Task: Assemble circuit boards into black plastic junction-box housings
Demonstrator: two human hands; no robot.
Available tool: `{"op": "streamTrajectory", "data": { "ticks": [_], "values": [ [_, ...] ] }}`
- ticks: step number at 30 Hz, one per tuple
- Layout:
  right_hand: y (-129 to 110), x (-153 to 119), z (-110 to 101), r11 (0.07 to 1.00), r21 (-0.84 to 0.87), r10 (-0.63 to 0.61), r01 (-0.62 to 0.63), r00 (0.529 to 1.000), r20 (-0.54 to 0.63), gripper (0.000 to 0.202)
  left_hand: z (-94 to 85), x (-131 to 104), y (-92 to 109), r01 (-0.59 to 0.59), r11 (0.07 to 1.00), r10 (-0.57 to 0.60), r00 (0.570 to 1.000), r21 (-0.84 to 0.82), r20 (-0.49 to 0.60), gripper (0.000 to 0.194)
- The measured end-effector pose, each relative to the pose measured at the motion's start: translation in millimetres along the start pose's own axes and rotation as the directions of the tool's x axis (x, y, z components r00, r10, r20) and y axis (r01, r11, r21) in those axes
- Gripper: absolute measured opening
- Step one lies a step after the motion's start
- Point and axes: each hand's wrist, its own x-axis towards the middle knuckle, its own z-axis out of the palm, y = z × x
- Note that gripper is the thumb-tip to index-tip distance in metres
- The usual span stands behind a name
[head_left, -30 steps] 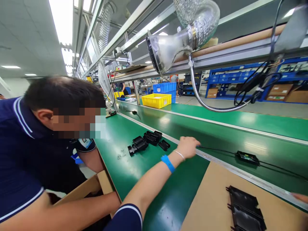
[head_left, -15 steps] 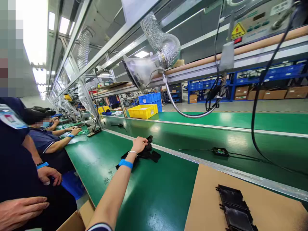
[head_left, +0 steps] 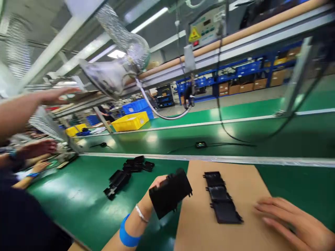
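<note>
Closest to me, the person's left hand [head_left: 154,195], with a blue wristband [head_left: 127,235] and a thin bracelet on the wrist, grips a black plastic cover [head_left: 170,194] by its left end. The fingers are mostly hidden behind the part, so I can only say they are closed around it, not how tightly. The cover is held up off the bench, tilted, its long axis running from the hand up and to the right, so that its free end hangs over the left edge of the cardboard sheet [head_left: 235,233]. The right hand [head_left: 295,223] rests flat on the same sheet at its right side, fingers stretched out and lightly spread toward the left, holding nothing. Between the two hands, on the cardboard, lies a row of black trays [head_left: 220,197], its length running away from the person; it is near the held cover but apart from it, and the left hand is the nearer of the two. Farther left on the green bench [head_left: 78,195] sits a loose pile of black parts [head_left: 129,170]. Beyond the metal rail, a small device with a cable [head_left: 201,144] lies on the belt, and past that a yellow bin [head_left: 130,122]. Other people's arms reach in at the far left.
</note>
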Motion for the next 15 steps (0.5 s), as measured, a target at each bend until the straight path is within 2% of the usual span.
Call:
{"op": "streamTrajectory", "data": {
  "ticks": [1,2,4,5,6,7,8,10,11,13,15],
  "values": [
    [-10,5,-4,0.999,-0.032,0.030,-0.025,0.989,0.144,0.030,11.8,-3,7,-0.006,1.000,0.003,0.995,0.030,0.102,0.035],
    [-21,14,-7,0.999,-0.033,0.040,-0.034,0.971,0.237,0.029,24.4,-7,12,-0.023,0.998,0.009,0.979,0.062,0.203,0.033],
    [-39,42,-8,1.000,-0.017,-0.006,0.012,0.947,0.322,0.027,52.6,-16,10,-0.141,0.979,0.079,0.929,0.149,0.361,0.022],
    [-44,58,-6,0.999,-0.016,-0.028,0.035,0.942,0.336,0.027,68.1,-20,4,-0.252,0.946,0.144,0.890,0.203,0.433,0.015],
    [-46,73,-2,0.999,-0.013,-0.039,0.046,0.942,0.334,0.029,84.1,-23,-6,-0.466,0.834,0.284,0.822,0.295,0.494,0.014],
    [-47,88,4,0.998,-0.012,-0.051,0.059,0.943,0.328,0.034,100.0,-26,-18,-0.659,0.661,0.450,0.731,0.359,0.513,0.018],
    [-46,101,12,0.997,-0.015,-0.062,0.071,0.944,0.323,0.041,114.7,-26,-32,-0.759,0.493,0.551,0.650,0.425,0.522,0.024],
    [-43,122,30,0.996,-0.044,-0.060,0.078,0.945,0.321,0.050,137.5,-22,-56,-0.781,0.245,0.620,0.581,0.574,0.526,0.030],
    [-42,130,39,0.995,-0.071,-0.040,0.066,0.946,0.323,0.046,144.6,-18,-65,-0.765,0.175,0.642,0.566,0.620,0.517,0.034],
    [-42,141,53,0.992,-0.115,-0.009,0.052,0.937,0.350,0.027,150.3,-8,-75,-0.743,0.122,0.670,0.551,0.659,0.497,0.037],
    [-47,149,58,0.986,-0.162,0.034,0.026,0.934,0.355,0.019,147.9,3,-76,-0.749,0.126,0.695,0.534,0.650,0.481,0.033]
  ]
}}
